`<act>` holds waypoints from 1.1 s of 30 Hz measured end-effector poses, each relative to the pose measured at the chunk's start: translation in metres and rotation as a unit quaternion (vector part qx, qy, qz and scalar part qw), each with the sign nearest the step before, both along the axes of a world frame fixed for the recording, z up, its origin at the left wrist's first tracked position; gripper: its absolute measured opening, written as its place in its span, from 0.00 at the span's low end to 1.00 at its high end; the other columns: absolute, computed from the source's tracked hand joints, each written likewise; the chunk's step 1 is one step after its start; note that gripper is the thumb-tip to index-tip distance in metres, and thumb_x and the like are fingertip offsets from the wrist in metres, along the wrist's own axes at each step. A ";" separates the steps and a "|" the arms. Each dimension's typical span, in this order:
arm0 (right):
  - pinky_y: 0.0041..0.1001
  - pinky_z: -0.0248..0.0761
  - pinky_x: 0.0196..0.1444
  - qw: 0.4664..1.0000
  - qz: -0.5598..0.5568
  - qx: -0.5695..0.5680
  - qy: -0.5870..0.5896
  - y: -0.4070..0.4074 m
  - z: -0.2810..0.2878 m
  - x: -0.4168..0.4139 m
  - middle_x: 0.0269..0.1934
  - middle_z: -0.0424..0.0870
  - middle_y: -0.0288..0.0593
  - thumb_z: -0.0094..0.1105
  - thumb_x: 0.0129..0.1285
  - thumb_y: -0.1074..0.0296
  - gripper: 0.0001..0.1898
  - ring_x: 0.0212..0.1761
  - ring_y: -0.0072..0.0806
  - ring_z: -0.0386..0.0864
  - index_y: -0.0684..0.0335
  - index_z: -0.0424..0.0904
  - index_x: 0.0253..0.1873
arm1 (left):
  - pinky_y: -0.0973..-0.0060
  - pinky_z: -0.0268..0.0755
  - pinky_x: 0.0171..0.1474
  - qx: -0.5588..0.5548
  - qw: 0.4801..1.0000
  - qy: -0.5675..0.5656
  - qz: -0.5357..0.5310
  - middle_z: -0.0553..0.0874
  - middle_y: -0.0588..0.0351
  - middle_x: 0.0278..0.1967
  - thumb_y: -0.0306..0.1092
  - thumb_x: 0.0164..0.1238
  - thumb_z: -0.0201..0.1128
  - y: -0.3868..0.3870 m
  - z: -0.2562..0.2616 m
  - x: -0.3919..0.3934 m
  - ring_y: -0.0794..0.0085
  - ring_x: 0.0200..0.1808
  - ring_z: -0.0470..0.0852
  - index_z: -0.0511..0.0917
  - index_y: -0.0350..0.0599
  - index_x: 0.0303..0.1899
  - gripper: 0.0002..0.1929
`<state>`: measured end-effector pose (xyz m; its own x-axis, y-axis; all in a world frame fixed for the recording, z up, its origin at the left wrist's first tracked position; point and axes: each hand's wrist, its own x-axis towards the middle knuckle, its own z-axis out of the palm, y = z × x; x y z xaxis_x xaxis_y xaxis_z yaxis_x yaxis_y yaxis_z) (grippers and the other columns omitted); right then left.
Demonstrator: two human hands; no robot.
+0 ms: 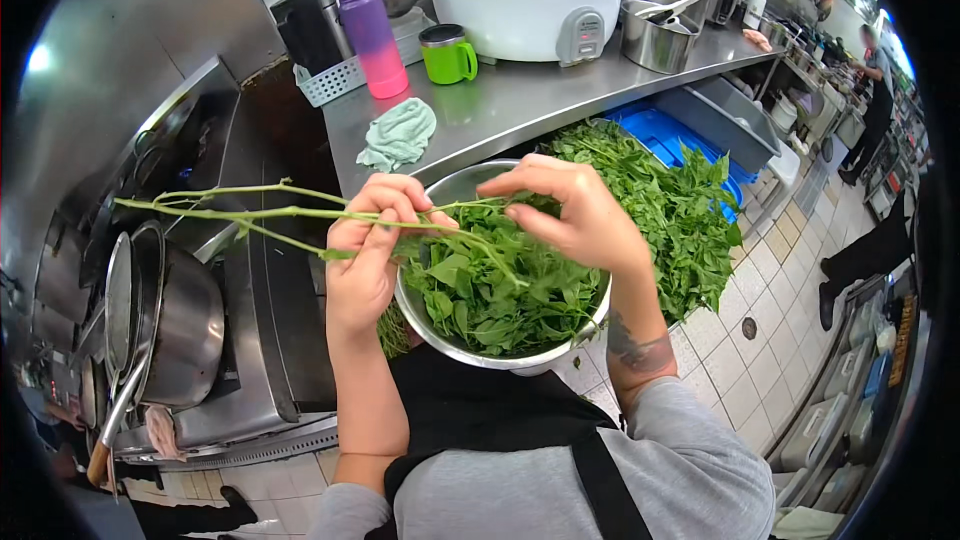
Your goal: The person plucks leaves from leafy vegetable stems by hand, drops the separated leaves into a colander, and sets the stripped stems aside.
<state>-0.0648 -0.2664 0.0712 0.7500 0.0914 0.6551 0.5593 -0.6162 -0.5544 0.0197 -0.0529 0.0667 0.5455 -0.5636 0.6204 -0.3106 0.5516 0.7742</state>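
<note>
My left hand (371, 255) grips several long green stems (202, 210), which stick out far to the left. Their other ends reach right, above a metal bowl (405, 307). Loose green leaves (487, 300) fill much of the bowl, which sits before my black apron. Over its far right side is my right hand (570, 210), thumb and forefinger curled around the tip of a thin stem. Whether those fingers pinch the stem or a leaf is partly hidden.
A big heap of leafy greens (660, 225) lies right of the bowl, by a blue container (660, 131). The steel counter (480, 120) carries a green cloth (399, 133), a bottle (371, 34), a mug (448, 56) and a rice cooker (517, 7). Pots (184, 322) stand left. A person (874, 90) stands far right.
</note>
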 end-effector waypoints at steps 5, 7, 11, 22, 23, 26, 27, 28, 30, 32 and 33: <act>0.29 0.72 0.47 0.995 0.069 -0.026 0.067 -0.023 -0.003 0.008 0.38 0.83 0.47 0.57 0.58 0.75 0.14 0.41 0.34 0.81 0.66 0.80 0.50 | 0.65 0.76 0.49 -0.025 0.999 0.042 -0.001 0.75 0.46 0.42 0.31 0.75 0.47 -0.002 -0.005 0.009 0.64 0.42 0.81 0.70 0.34 0.38 0.09; 0.29 0.72 0.50 0.993 0.093 0.044 0.052 -0.028 -0.005 0.013 0.40 0.84 0.48 0.57 0.61 0.72 0.14 0.44 0.33 0.81 0.67 0.80 0.51 | 0.66 0.76 0.50 -0.021 0.999 0.042 -0.012 0.76 0.45 0.43 0.31 0.75 0.47 -0.001 -0.005 0.015 0.64 0.42 0.81 0.70 0.34 0.38 0.09; 0.28 0.73 0.50 0.984 0.089 0.137 0.071 -0.032 0.008 0.020 0.41 0.85 0.47 0.55 0.64 0.69 0.14 0.43 0.31 0.82 0.68 0.79 0.51 | 0.67 0.75 0.51 -0.009 0.999 0.031 -0.034 0.78 0.44 0.44 0.31 0.76 0.46 -0.002 -0.002 0.019 0.65 0.43 0.81 0.69 0.35 0.39 0.09; 0.35 0.74 0.38 0.994 0.041 -0.092 0.047 0.001 0.018 0.024 0.31 0.82 0.52 0.54 0.63 0.70 0.10 0.33 0.45 0.81 0.69 0.80 0.42 | 0.69 0.74 0.52 0.051 0.998 -0.001 0.031 0.80 0.39 0.46 0.33 0.76 0.45 -0.005 0.011 0.010 0.65 0.44 0.82 0.68 0.39 0.38 0.09; 0.36 0.73 0.37 0.995 0.033 -0.095 0.022 0.000 0.016 0.025 0.30 0.81 0.54 0.54 0.63 0.69 0.09 0.33 0.49 0.80 0.69 0.81 0.38 | 0.69 0.74 0.52 0.056 0.998 0.001 0.028 0.80 0.39 0.46 0.33 0.77 0.45 -0.004 0.014 0.013 0.65 0.44 0.82 0.68 0.39 0.38 0.09; 0.37 0.73 0.35 0.996 0.078 -0.044 0.019 -0.007 0.012 0.028 0.28 0.80 0.53 0.53 0.63 0.70 0.09 0.32 0.48 0.80 0.69 0.80 0.38 | 0.69 0.74 0.52 0.066 0.998 0.006 0.023 0.80 0.39 0.45 0.33 0.77 0.44 -0.004 0.019 0.015 0.65 0.43 0.82 0.68 0.39 0.39 0.09; 0.37 0.73 0.35 0.995 0.100 -0.019 0.017 -0.010 0.012 0.029 0.27 0.80 0.53 0.52 0.63 0.70 0.09 0.31 0.47 0.80 0.69 0.79 0.37 | 0.69 0.74 0.52 0.062 0.998 0.017 0.016 0.81 0.39 0.45 0.33 0.77 0.44 -0.005 0.020 0.014 0.65 0.43 0.82 0.68 0.39 0.39 0.09; 0.37 0.73 0.35 0.995 0.100 -0.019 0.017 -0.013 0.013 0.030 0.27 0.80 0.53 0.52 0.63 0.70 0.09 0.31 0.47 0.80 0.69 0.79 0.37 | 0.69 0.74 0.52 0.059 0.998 0.029 0.009 0.81 0.39 0.45 0.33 0.77 0.44 -0.007 0.021 0.013 0.65 0.42 0.82 0.68 0.39 0.39 0.09; 0.36 0.74 0.35 0.991 0.061 -0.119 0.014 -0.022 0.015 0.032 0.30 0.81 0.52 0.50 0.64 0.71 0.09 0.31 0.41 0.82 0.70 0.78 0.40 | 0.69 0.74 0.52 0.056 0.998 0.040 0.000 0.81 0.39 0.45 0.33 0.77 0.44 -0.011 0.020 0.011 0.64 0.42 0.82 0.68 0.39 0.39 0.09; 0.35 0.75 0.36 0.985 0.038 -0.168 0.012 -0.028 0.016 0.035 0.31 0.81 0.52 0.49 0.64 0.71 0.10 0.31 0.38 0.82 0.70 0.78 0.41 | 0.69 0.75 0.52 0.060 0.998 0.014 0.019 0.81 0.39 0.45 0.34 0.77 0.45 -0.018 0.018 0.006 0.64 0.42 0.83 0.68 0.39 0.39 0.09; 0.33 0.75 0.35 0.996 -0.004 -0.073 0.047 -0.031 0.013 0.039 0.31 0.81 0.51 0.48 0.65 0.70 0.10 0.31 0.35 0.82 0.70 0.78 0.42 | 0.69 0.75 0.52 0.062 0.998 0.001 0.029 0.81 0.39 0.45 0.34 0.77 0.45 -0.020 0.018 0.004 0.64 0.42 0.83 0.68 0.39 0.39 0.09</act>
<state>-0.0258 -0.2974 0.0845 0.8083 0.1744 0.5623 0.5042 -0.6982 -0.5082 0.0239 -0.0731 0.0845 0.5803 -0.6033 0.5470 -0.3377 0.4329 0.8358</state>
